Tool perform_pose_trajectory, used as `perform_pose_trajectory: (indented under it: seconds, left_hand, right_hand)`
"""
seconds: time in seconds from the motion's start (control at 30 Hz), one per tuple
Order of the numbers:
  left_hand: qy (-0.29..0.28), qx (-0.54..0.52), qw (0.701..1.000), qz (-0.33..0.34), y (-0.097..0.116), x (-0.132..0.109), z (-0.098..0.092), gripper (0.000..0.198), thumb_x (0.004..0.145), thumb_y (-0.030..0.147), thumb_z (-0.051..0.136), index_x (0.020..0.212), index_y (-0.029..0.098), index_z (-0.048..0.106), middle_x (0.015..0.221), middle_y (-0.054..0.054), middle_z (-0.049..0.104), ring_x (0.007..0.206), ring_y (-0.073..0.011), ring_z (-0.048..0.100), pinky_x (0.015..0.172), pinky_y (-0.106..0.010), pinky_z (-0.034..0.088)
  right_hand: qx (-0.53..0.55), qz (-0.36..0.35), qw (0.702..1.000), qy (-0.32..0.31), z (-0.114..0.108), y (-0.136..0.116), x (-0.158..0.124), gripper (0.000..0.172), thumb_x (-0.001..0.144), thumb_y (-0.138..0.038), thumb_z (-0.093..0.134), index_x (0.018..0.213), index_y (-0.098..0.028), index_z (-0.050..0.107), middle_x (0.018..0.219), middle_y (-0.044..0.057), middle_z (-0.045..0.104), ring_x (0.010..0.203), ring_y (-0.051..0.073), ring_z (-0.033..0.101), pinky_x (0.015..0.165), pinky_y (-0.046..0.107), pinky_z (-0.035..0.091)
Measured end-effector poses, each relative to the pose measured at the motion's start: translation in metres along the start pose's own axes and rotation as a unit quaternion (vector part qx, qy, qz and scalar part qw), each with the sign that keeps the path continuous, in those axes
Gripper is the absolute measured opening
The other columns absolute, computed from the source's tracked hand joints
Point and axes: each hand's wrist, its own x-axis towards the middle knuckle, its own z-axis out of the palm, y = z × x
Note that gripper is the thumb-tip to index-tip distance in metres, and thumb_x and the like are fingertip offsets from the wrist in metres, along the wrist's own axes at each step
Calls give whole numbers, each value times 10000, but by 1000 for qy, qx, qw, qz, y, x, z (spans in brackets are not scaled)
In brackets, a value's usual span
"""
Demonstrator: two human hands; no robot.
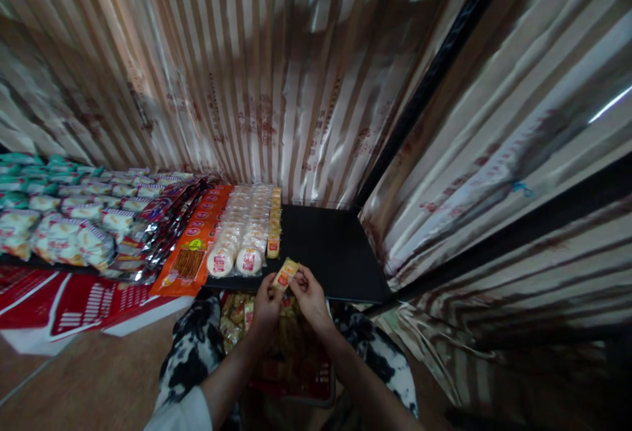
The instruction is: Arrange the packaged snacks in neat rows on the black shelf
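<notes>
A small yellow snack packet with red print is held between my two hands, just over the front edge of the black shelf. My left hand pinches its lower left side, and my right hand grips its right side. Beyond them, a row of yellow packets runs back along the shelf, left of its bare black part. Beneath my hands, a red container between my knees holds more yellow packets.
Left of the yellow row lie round white wrapped snacks, orange packs, dark shiny packs and white and green packs. A black post rises at the shelf's right end, before draped striped sheeting.
</notes>
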Motion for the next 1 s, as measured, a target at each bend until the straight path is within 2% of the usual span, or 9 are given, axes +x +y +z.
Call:
perform_pose_trajectory:
  seconds: [0.13, 0.2, 0.3, 0.4, 0.53, 0.73, 0.9, 1.0]
  left_hand:
    - [105, 137, 981, 91, -6, 4, -8, 374, 683, 190, 516, 1050, 131, 558, 999, -113, 603, 862, -176, 606, 808, -318, 489]
    - [129, 175, 966, 139, -3, 3, -11, 381, 697, 173, 469, 1068, 137, 547, 1022, -122, 585, 948, -194, 587, 847, -336, 480]
    - [103, 199, 957, 186, 5, 2, -13, 355, 730, 179, 424, 1061, 142, 546, 1007, -118, 583, 943, -197, 582, 858, -353, 483]
    - [63, 208, 959, 182, 12, 8, -12, 343, 734, 166, 418, 1053, 152, 543, 1040, -117, 581, 890, -182, 586, 870, -356, 483]
    - [48, 189, 969, 148, 17, 18, -6, 371, 731, 149, 420, 1087, 170, 524, 1136, -112, 559, 943, -181, 574, 892, -348, 475]
    - [34, 178, 971, 155, 21, 24, 1, 438, 702, 113, 419, 1129, 145, 509, 1192, -118, 542, 1038, -194, 540, 969, -358, 417]
    - [25, 200, 968, 150, 20, 26, -2, 494, 671, 72, 400, 1146, 151, 509, 1202, -103, 549, 1122, -196, 503, 1026, -375, 366]
    - [18, 217, 964, 151, 20, 28, -3, 522, 648, 50, 393, 1148, 136, 517, 1232, -108, 537, 1187, -199, 462, 1066, -378, 321]
  right_hand:
    - [-141, -40, 989, 17, 10, -5, 31, 381, 786, -341, 528, 1152, -235, 551, 890, 14, 660, 751, 155, 621, 676, 273, 520]
    - [-205, -60, 977, 21, 14, -6, 41, 382, 796, -313, 512, 1165, -228, 558, 903, 23, 639, 756, 154, 606, 671, 263, 508]
    - [-269, -97, 958, 18, 20, -8, 48, 392, 809, -269, 485, 1191, -215, 554, 953, 51, 602, 806, 164, 590, 712, 270, 499]
    - [-294, -114, 949, 12, 25, -10, 50, 412, 819, -249, 461, 1223, -209, 532, 1014, 72, 565, 849, 172, 579, 774, 288, 493]
    - [-292, -109, 950, 7, 31, -9, 53, 421, 829, -247, 447, 1245, -213, 507, 1056, 80, 540, 858, 173, 573, 787, 298, 496]
    - [-276, -110, 955, 17, 35, -1, 56, 432, 834, -242, 433, 1261, -195, 475, 1093, 92, 526, 915, 179, 568, 843, 319, 486]
    - [-249, -99, 963, 22, 34, 9, 55, 497, 824, -273, 454, 1306, -160, 412, 1134, 116, 510, 937, 189, 566, 763, 298, 519]
    - [-256, -88, 963, 19, 35, 14, 56, 448, 827, -287, 453, 1252, -146, 469, 1067, 112, 547, 925, 200, 566, 767, 309, 515]
